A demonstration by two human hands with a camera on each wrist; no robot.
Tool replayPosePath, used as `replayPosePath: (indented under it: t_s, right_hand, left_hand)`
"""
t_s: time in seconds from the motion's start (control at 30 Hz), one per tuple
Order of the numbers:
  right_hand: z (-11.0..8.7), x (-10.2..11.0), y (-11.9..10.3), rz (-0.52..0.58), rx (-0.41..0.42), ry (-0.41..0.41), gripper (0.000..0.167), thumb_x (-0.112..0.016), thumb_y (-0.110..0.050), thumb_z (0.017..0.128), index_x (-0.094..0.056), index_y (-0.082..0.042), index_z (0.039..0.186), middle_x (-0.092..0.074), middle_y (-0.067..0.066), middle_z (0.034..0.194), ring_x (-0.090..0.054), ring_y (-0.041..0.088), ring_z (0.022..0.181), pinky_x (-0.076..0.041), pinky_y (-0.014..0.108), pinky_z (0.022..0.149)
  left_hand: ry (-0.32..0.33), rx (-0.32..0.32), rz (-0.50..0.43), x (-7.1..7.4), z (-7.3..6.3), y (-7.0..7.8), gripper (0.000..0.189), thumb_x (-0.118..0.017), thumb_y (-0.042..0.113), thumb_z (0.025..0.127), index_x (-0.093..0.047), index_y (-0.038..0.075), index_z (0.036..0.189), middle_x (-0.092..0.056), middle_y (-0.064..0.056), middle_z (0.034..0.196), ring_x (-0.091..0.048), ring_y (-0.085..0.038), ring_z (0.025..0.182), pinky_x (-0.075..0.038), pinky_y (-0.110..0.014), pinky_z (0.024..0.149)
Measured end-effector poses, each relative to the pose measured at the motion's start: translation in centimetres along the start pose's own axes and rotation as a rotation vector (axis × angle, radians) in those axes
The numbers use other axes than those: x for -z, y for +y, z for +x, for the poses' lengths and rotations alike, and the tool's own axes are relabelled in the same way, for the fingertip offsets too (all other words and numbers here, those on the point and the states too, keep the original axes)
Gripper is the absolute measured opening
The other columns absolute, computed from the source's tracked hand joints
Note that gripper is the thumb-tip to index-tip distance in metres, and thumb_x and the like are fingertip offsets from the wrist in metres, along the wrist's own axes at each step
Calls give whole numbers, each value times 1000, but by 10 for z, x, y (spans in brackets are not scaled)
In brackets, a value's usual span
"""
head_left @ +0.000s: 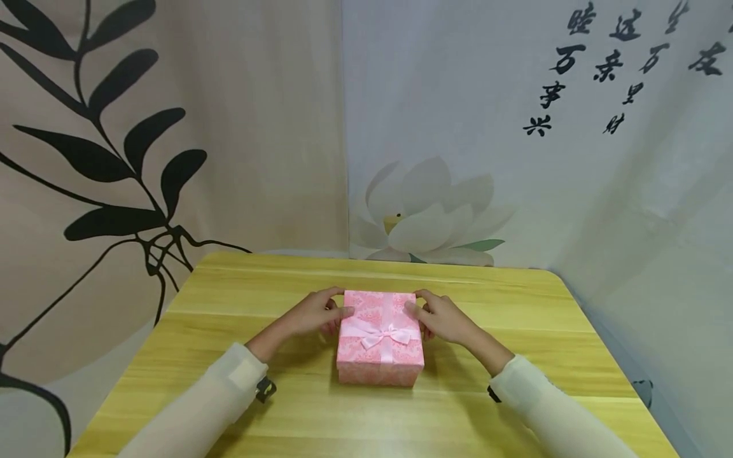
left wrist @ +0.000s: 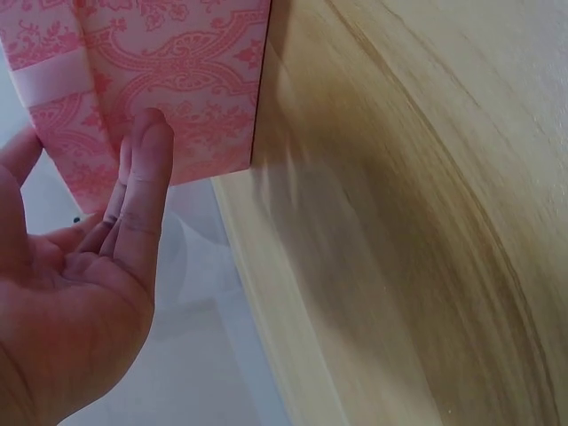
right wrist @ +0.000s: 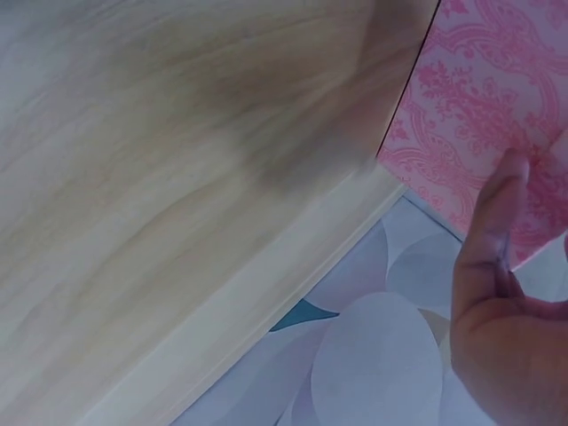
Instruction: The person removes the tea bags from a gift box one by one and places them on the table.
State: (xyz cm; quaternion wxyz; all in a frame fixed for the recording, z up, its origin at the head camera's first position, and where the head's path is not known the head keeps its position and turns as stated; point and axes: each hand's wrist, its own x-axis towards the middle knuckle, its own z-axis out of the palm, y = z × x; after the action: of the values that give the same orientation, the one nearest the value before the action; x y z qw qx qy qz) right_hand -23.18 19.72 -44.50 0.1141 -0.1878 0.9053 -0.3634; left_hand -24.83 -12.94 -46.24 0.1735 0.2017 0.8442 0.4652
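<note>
A pink patterned gift box (head_left: 369,374) with a lid sits on the table in the head view. Pale pink ribbon crosses its top, tied in a bow (head_left: 386,336). My left hand (head_left: 314,313) holds the box at its far left corner, thumb on the lid's top edge. At the far right corner my right hand (head_left: 448,318) grips it the same way. In the left wrist view, the fingers (left wrist: 146,177) of that hand lie along the patterned side. The right wrist view has a fingertip at the box's side wall (right wrist: 461,106), with part of the hand cut off by the frame.
The yellow wood-grain table (head_left: 258,420) has rounded far corners. Behind it hangs a curtain-like backdrop (head_left: 275,127) with dark leaves, a pale lotus (head_left: 435,210) and black characters. A dark wrist strap (head_left: 265,389) shows at the left sleeve.
</note>
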Motion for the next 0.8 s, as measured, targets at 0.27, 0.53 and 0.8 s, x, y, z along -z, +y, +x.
replayPosePath:
  t_s: [0.27,0.53,0.8]
  right_hand:
    - [0,-3,1,28,1,-9,66,-58,-43,106,-43,5,147,-64,3,66,-63,23,53,-54,33,50]
    - [0,-3,0,64,-3,-12,64,-58,-40,106,-42,5,147,-63,3,65,-61,20,51,-57,43,53]
    - [0,-2,-1,71,2,-12,63,-59,-38,106,-42,6,147,-62,3,63,-62,24,50,-53,33,48]
  left_hand:
    - [4,37,-26,-2,2,0,80,-68,43,100,-34,-4,156,-67,-10,96,-67,-18,76,-60,-34,67]
    - [-28,30,-115,-1,1,3,75,-67,33,102,-32,-6,156,-67,-14,86,-70,-25,67,-63,-52,69]
    - [-33,38,-98,0,-1,11,77,-65,32,103,-29,-9,157,-66,-14,86,-69,-24,64,-63,-49,66]
